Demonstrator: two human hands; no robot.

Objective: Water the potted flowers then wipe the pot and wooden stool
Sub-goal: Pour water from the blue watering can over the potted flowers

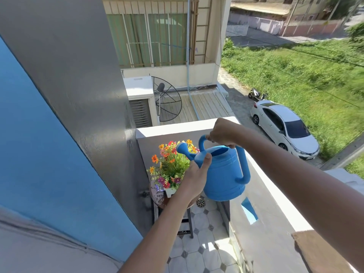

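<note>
- Between my hands, the watering can [222, 174] tips toward the flowers [169, 166]; watering seems underway.
- My right hand [222, 134] grips its handle, and my left hand [195, 174] clasps the spout base.
- Below my left hand, the pot [170, 192] and the stool [157, 200] await wiping.

- Your watering can [222, 174], centre of frame, is smooth blue plastic with a soft sheen.
- Below it, the floor [199, 251] you stand on is glossy pale tile.
- The drain cover [200, 202] just under the can looks like perforated metal.
- At left, the wall [78, 95] is smooth grey paint, faintly glossy.
</note>
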